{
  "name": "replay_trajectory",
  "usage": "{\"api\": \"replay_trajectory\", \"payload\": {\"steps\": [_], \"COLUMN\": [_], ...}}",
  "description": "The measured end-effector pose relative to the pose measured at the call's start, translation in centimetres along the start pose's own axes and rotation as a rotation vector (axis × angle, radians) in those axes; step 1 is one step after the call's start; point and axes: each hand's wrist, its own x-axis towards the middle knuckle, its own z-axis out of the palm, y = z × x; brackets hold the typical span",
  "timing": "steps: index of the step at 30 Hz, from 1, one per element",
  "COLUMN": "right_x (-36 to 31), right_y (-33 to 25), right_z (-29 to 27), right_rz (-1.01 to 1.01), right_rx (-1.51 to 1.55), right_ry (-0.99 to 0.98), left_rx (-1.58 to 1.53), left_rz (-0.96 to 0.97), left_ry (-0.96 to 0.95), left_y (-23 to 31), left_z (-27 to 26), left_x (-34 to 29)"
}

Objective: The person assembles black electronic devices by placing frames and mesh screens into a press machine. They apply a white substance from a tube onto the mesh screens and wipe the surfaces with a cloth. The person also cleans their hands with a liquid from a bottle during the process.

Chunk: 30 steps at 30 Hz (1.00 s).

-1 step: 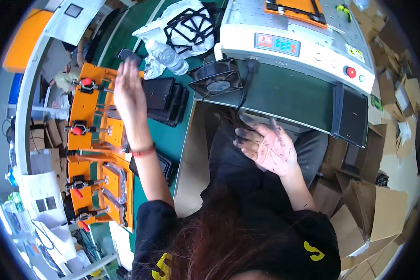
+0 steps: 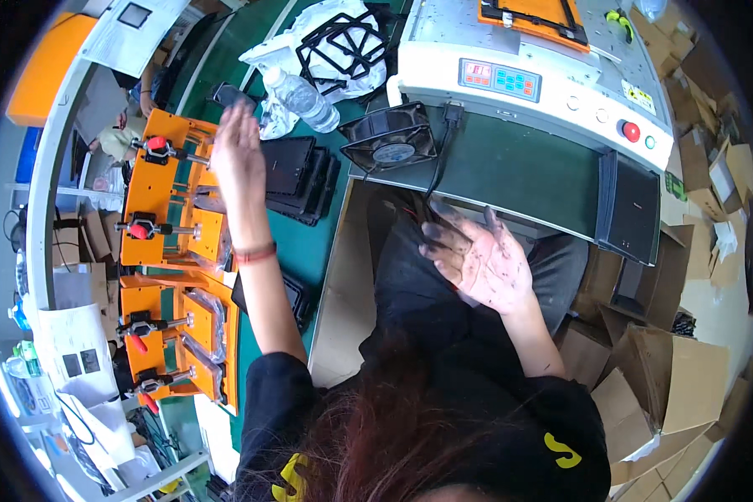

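Note:
My left hand (image 2: 237, 155) is stretched out flat and open above the upper end of an orange clamping jig (image 2: 169, 243) with red-handled toggle clamps; it holds nothing, and a red band sits on its wrist. A stack of black rectangular trays (image 2: 297, 176) lies just right of it. My right hand (image 2: 485, 261) is open, palm up and smeared with black marks, over my lap at the bench edge, and it holds nothing. A black square fan (image 2: 389, 138) stands beyond it.
A white machine (image 2: 535, 79) with a control panel and a red button fills the far right of the green bench (image 2: 510, 171). A clear plastic bottle (image 2: 301, 96) and black frames on white plastic (image 2: 343, 46) lie behind. Cardboard boxes (image 2: 669, 376) crowd the floor at right.

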Motion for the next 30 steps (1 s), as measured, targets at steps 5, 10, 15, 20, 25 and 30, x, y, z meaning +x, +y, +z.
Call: {"api": "replay_trajectory", "payload": {"steps": [5,10,15,20,25,30], "right_x": [0.7,-1.1,-4.0,-6.1,-7.3,-8.1], "right_y": [0.0,-0.4,-1.3,-2.3,-3.9,-2.5], "right_z": [-0.6,-1.1,-1.9,-3.1,-4.5,-6.4], "right_rz": [-0.066,-0.148,-0.284,-0.382,-0.454,-0.461], "right_rx": [0.145,0.102,0.08,0.079,-0.029,-0.074], "right_ry": [0.044,0.042,0.071,0.151,0.276,0.336], "left_rx": [0.915,0.923,0.636,0.718,0.871,1.259], "left_rz": [0.234,0.285,0.601,0.511,-0.032,-0.079], "left_ry": [0.062,0.142,0.224,0.025,-0.592,-1.137], "left_y": [-8.7,-10.5,-4.8,5.1,4.1,-4.7], "left_z": [-2.1,-0.7,2.8,7.5,10.2,11.1], "left_x": [6.3,8.2,6.4,-1.5,-10.4,-16.7]}}
